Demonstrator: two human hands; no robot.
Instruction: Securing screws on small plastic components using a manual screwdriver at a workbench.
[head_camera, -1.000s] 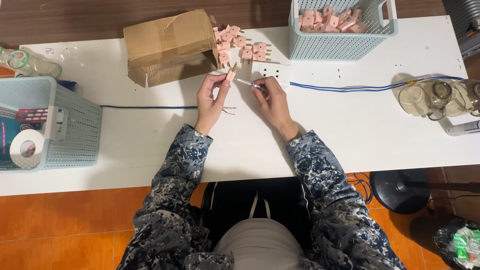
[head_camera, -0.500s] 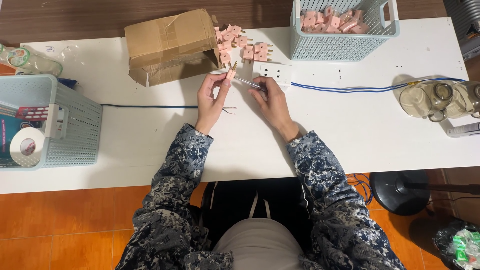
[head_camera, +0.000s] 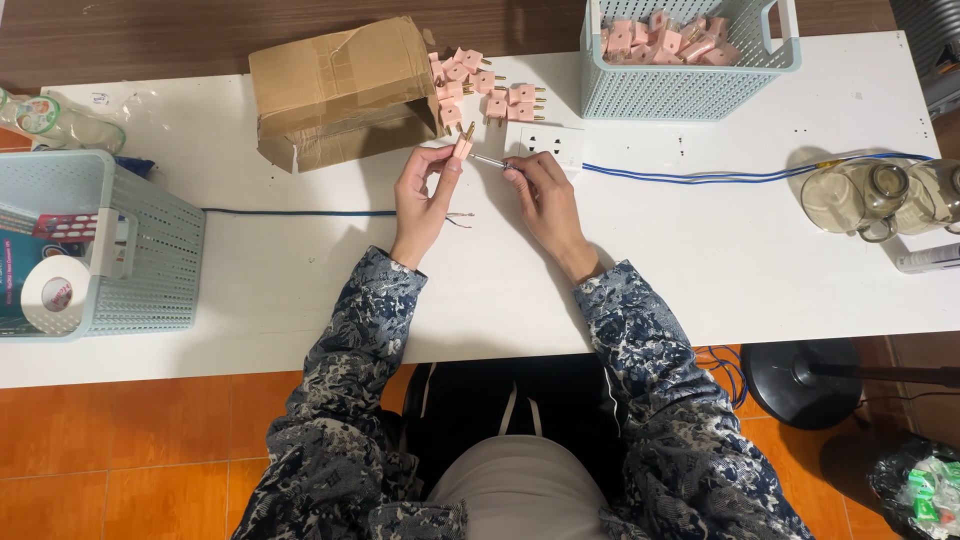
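My left hand (head_camera: 422, 198) holds a small pink plug (head_camera: 462, 146) upright by its body, brass pins pointing up. My right hand (head_camera: 541, 199) grips a thin screwdriver (head_camera: 490, 161) whose tip meets the side of the plug. Both hands hover over the white table (head_camera: 700, 260), just in front of a white socket strip (head_camera: 551, 144). A loose pile of pink plugs (head_camera: 480, 85) lies by the open end of a cardboard box (head_camera: 340, 85). A thin wire end (head_camera: 458, 217) lies under my left hand.
A pale blue basket (head_camera: 690, 70) at the back holds several pink plugs. Another blue basket (head_camera: 130, 250) at the left holds a tape roll (head_camera: 55, 293). A blue cable (head_camera: 720, 176) runs right toward glass jars (head_camera: 880, 195). A fan base (head_camera: 800, 380) stands on the floor.
Both hands have barely shifted; the screwdriver stays at the plug with only a slight change of angle.
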